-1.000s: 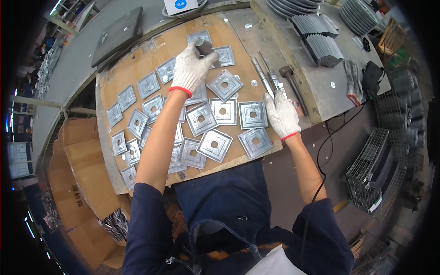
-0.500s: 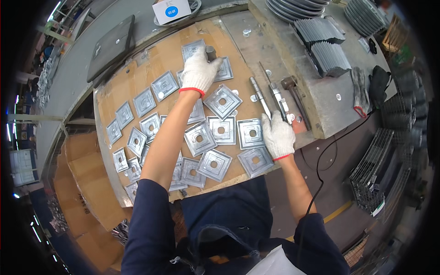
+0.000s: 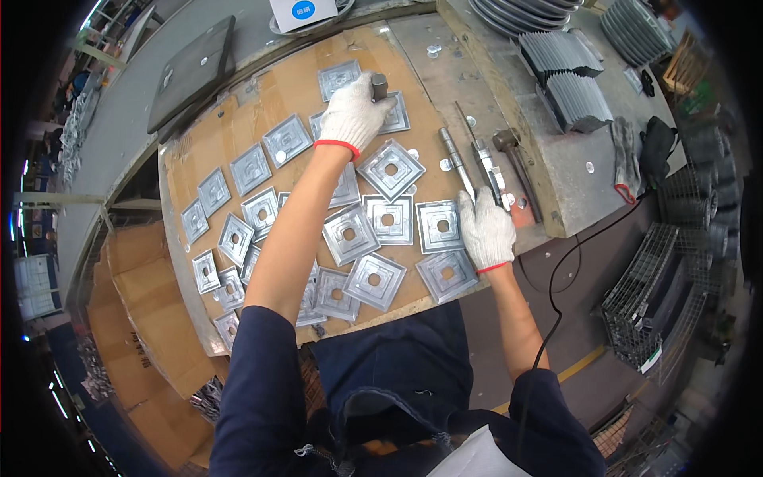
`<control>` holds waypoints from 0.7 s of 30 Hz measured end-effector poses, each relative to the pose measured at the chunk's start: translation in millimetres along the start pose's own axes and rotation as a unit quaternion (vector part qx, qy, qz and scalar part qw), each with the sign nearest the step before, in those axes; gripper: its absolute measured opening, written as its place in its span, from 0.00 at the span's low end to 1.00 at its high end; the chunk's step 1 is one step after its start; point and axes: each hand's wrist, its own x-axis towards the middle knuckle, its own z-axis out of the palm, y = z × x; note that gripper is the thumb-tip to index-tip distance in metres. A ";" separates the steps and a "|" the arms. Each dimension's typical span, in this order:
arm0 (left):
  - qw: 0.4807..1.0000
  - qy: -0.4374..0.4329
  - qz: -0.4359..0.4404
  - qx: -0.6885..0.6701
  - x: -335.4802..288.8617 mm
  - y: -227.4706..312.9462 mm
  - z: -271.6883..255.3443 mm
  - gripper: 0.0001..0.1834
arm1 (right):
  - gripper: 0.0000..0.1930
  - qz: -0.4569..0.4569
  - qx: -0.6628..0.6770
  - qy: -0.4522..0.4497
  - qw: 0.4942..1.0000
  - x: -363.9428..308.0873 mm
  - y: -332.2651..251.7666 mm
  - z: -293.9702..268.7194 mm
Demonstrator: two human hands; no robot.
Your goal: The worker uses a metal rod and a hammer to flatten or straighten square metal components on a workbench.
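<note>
A head-worn fisheye camera looks down, from nearby, onto the workbench [image 3: 445, 87].

Grey cylindrical metal piece [image 3: 380, 83]: lower end hidden by white-gloved left hand [image 3: 355, 114]
White rectangular cardboard box [image 3: 318, 13]: beyond that hand, top cut off

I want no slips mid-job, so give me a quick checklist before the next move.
1. Left hand gloved: ok.
2. Right hand gloved: ok.
3. Grey cylindrical piece held in the left hand: ok.
4. Right hand's grip on the slim metal tools: cannot tell, fingers hide it.
5. Hammer apart from the right hand: ok.
6. Square plates all lying separate: not ok, some overlap.
</note>
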 end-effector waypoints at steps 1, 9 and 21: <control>1.000 0.001 0.000 -0.001 -0.7 -1.1 1.0 0.25 | 0.23 -0.001 -0.001 0.001 1.000 0.7 1.0 0.8; 1.000 -0.025 0.010 -0.002 0.3 -7.7 9.7 0.24 | 0.23 -0.063 0.185 0.061 0.979 35.8 -33.0 -43.3; 1.000 -0.011 0.012 -0.015 -2.8 -13.3 11.5 0.26 | 0.22 -0.181 -0.044 -0.009 0.982 94.3 -118.5 -68.5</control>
